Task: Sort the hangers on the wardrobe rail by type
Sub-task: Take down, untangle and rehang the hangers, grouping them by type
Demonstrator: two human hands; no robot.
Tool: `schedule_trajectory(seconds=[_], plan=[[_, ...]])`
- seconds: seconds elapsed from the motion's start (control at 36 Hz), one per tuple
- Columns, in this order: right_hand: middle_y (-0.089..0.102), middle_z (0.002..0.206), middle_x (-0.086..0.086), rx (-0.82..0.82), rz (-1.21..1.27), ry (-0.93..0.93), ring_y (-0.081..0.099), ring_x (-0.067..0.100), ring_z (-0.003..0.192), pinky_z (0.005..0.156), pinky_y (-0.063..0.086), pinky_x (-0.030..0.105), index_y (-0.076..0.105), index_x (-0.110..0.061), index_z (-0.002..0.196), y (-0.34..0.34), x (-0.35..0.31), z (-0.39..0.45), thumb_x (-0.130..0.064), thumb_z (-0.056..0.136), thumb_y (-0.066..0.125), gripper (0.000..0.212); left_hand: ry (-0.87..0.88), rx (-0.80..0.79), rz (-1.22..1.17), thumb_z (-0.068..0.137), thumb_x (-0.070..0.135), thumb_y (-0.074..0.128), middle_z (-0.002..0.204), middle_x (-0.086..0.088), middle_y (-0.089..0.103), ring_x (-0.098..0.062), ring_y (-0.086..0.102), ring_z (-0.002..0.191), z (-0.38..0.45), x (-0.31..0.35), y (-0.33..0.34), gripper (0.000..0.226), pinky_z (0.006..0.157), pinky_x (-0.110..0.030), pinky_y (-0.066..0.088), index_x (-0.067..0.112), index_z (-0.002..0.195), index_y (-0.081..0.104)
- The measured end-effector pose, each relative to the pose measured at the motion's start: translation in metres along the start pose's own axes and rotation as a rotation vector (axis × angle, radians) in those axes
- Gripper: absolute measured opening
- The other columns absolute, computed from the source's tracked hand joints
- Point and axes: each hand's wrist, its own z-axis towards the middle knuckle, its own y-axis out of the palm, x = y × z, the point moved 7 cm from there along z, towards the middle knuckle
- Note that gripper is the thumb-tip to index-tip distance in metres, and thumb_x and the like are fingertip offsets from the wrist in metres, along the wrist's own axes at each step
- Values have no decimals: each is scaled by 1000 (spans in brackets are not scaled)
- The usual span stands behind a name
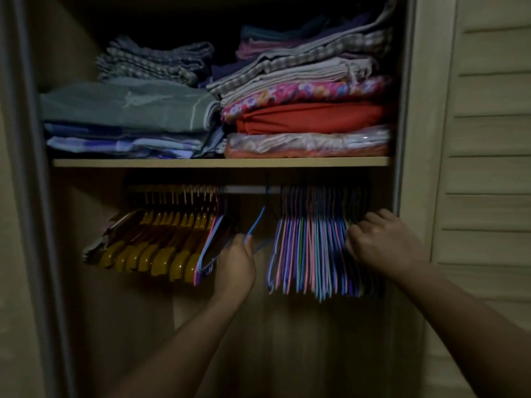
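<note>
A metal rail (250,189) runs under the shelf of a dim wardrobe. Several yellow-brown wooden hangers (161,242) hang bunched at its left end, with a few thin coloured hangers (211,248) against their right side. A dense bunch of thin pink, blue and purple hangers (313,248) fills the rail's right end. One blue thin hanger (256,224) hangs in the gap between the groups, and my left hand (237,261) grips its lower part. My right hand (379,242) has curled fingers pressed into the right side of the coloured bunch.
A wooden shelf (221,162) above the rail carries stacks of folded fabrics (304,116). The wardrobe frame (34,168) stands at the left and a slatted door (488,139) at the right. Below the hangers the wardrobe is dark.
</note>
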Motion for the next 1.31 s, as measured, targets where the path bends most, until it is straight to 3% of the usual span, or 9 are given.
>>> schedule_trajectory(seconds=[0.25, 0.39, 0.56, 0.72, 0.89, 0.97, 1.11, 1.19, 1.31], plan=[[68, 73, 11, -26, -2, 17, 62, 29, 69, 72, 44, 40, 67, -11, 78, -1, 0, -1, -35, 95, 53, 32, -30, 37, -62, 100, 48, 26, 81, 4, 69, -16, 66, 72, -21, -22, 20, 46, 64, -37, 54, 20, 100, 63], [69, 79, 9, -40, 0, 17, 63, 27, 75, 76, 44, 41, 67, -13, 87, 2, 0, -2, -38, 96, 48, 34, 22, 74, -52, 105, 35, 34, 72, 5, 62, -10, 57, 61, -6, -8, 12, 31, 52, -27, 33, 19, 95, 58], [67, 69, 10, 12, 6, 24, 61, 28, 66, 69, 44, 39, 66, -11, 77, -2, 1, -1, -35, 92, 59, 29, -41, -74, 21, 107, 32, 36, 72, 2, 59, -18, 60, 68, 17, -8, 36, 27, 54, -29, 36, 19, 91, 54], [66, 71, 9, 20, 21, 30, 59, 27, 66, 69, 43, 39, 65, -14, 77, -1, 2, 0, -35, 96, 51, 31, -28, -193, 43, 107, 32, 36, 72, 8, 59, 1, 53, 61, -5, -9, 54, 23, 49, -14, 31, 28, 91, 52], [69, 76, 8, -32, 25, 61, 61, 26, 72, 73, 42, 39, 65, -16, 82, -1, 2, -1, -38, 97, 48, 32, -68, -277, -113, 107, 30, 40, 78, 11, 58, 8, 54, 63, -9, -2, 59, 22, 53, -8, 41, 23, 100, 59], [69, 75, 7, -55, 26, 96, 61, 25, 73, 74, 42, 39, 65, -17, 80, -2, 3, 1, -40, 96, 47, 33, -41, -389, -157, 107, 34, 39, 110, 1, 66, 8, 57, 77, -10, 3, 61, 32, 59, 3, 36, 21, 129, 58], [68, 75, 1, -129, 33, 165, 60, 21, 76, 76, 40, 38, 62, -23, 79, -3, 3, 3, -44, 96, 44, 32, -157, -523, -6, 101, 62, 33, 157, -11, 37, -27, 42, 139, -18, -12, 55, 73, 109, -31, 33, 13, 155, 31], [68, 77, -1, -170, 20, 202, 60, 19, 79, 78, 41, 37, 64, -24, 80, -4, -1, 2, -43, 94, 48, 28, -51, -435, 171, 101, 56, 35, 130, -11, 62, -28, 59, 116, -9, -19, 30, 53, 98, -37, 48, 17, 131, 57], [69, 84, -3, -204, 11, 197, 62, 18, 85, 80, 42, 35, 65, -25, 89, -5, -6, 2, -45, 95, 51, 25, 162, -199, 612, 98, 39, 46, 110, -8, 66, -27, 65, 99, 15, -23, -15, 29, 76, -35, 51, 18, 115, 56]])
